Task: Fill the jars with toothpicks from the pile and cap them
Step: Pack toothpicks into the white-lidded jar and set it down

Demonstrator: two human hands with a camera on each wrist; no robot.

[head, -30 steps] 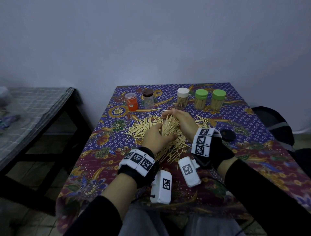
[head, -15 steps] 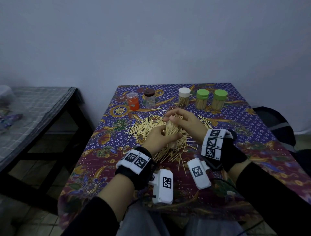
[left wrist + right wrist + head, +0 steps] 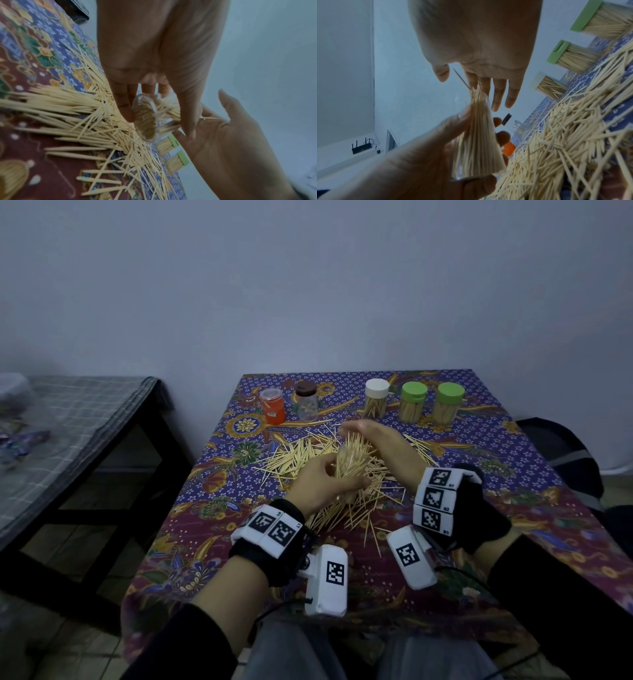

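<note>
My left hand point(image 3: 318, 484) grips a clear jar point(image 3: 349, 463) packed with toothpicks, held tilted just above the toothpick pile point(image 3: 294, 457). The wrist views show the jar's round base point(image 3: 145, 117) and its wall point(image 3: 477, 146) between my thumb and fingers. My right hand point(image 3: 373, 436) is open, and its straight fingers point(image 3: 498, 94) lie against the toothpick tips that stick out of the jar's mouth. The mouth carries no cap.
Along the table's far edge stand a white-capped jar point(image 3: 376, 402) and two green-capped jars point(image 3: 413, 405) point(image 3: 447, 405), all holding toothpicks. Left of them are an orange jar point(image 3: 272, 407) and a brown-lidded clear jar point(image 3: 306, 402). A dark side table point(image 3: 85, 412) stands to the left.
The left hand has raised the toothpick-filled jar out of the pile and tipped it up. The right wrist has swung out to the right, its fingers now flat over the tips.
</note>
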